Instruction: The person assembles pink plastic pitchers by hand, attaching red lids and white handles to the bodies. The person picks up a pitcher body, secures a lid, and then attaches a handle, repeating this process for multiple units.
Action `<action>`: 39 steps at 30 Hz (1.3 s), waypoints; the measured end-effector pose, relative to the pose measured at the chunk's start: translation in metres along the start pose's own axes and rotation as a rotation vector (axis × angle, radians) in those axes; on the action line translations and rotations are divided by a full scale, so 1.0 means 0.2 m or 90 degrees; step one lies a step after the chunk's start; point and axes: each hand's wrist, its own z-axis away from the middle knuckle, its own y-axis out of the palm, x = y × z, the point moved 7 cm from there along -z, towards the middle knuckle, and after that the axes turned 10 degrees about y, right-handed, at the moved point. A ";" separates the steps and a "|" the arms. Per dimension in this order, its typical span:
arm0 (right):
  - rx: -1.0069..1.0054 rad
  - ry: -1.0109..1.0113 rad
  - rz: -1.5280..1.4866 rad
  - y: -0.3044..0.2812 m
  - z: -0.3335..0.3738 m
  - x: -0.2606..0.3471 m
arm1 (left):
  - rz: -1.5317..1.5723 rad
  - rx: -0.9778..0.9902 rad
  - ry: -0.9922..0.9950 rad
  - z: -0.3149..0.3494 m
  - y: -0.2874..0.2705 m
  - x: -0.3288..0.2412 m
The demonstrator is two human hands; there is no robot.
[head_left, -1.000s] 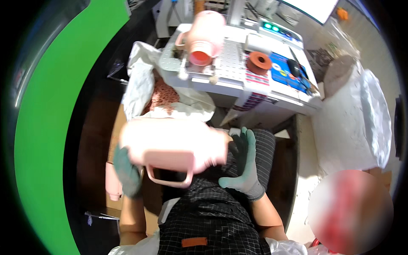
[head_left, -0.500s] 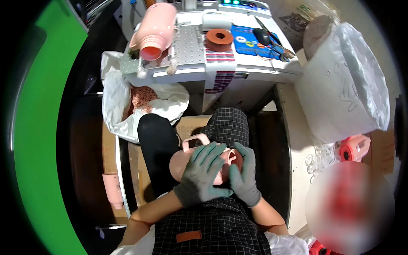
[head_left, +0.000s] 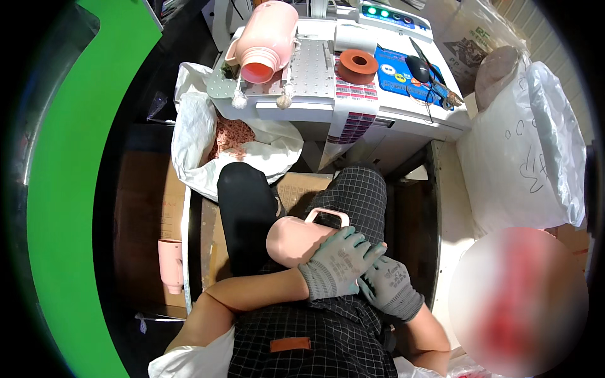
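I see the left hand (head_left: 342,261) reaching across the lap, forearm nearly level, back of the glove up; its partly curled fingers curve over the neck end of a pink bottle (head_left: 296,239) and have hold of it. The bottle lies on its side across the thighs, handle upward. The right hand (head_left: 392,288) angles in from the lower right against the left fingertips, its fingers bent; how far it closes, or whether it grips anything, I cannot tell.

The gloves hide the bottle's mouth from me, and a round blur covers the lower right corner.

I count two gloved hands and three pink bottles: this one, a second bottle (head_left: 268,38) on the perforated plate (head_left: 312,72), and a third bottle (head_left: 170,264) at left. There is one orange ring (head_left: 348,70) and one black mouse (head_left: 416,68).
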 end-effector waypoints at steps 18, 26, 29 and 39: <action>-0.582 -0.072 -0.929 -0.20 -0.06 -0.21 | 0.178 -0.299 -0.128 0.37 -0.48 0.24; -0.440 -0.053 -0.311 -0.07 -0.98 0.12 | 0.199 -0.304 -0.009 0.37 -0.42 0.14; -0.464 0.004 -0.333 -0.02 -0.78 -0.02 | 0.227 -0.308 -0.056 0.43 -0.45 0.24; -0.782 0.480 -0.219 0.05 0.67 -0.82 | 0.376 -0.258 -0.279 0.25 -0.25 0.46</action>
